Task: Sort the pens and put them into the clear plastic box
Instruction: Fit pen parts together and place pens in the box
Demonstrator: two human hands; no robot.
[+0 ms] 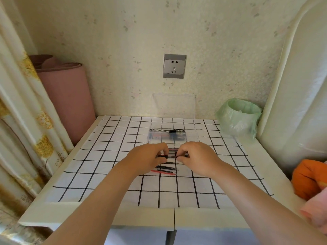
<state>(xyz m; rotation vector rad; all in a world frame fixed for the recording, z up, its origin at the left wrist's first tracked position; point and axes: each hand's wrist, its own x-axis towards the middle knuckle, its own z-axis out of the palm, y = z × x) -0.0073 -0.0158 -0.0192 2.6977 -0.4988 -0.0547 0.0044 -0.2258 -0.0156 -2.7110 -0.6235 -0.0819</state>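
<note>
Pinched between both grips is a thin dark pen (171, 156): the left grip (152, 157) grasps its black capped end, and the right grip (196, 156) curls round the other end. Whether the cap is going on or coming off I cannot tell. Just behind the grips, toward the person, loose pens (165, 169) lie on the checked surface (106, 174), mostly dark and one red. Just beyond the grips stands the clear plastic box (190, 133), its lid (174, 105) raised, with several packed pens (168, 133) already inside. Sorting looks partway done. Next, this pen likely needs carrying forward over the near wall and laying lengthwise beside its like.
</note>
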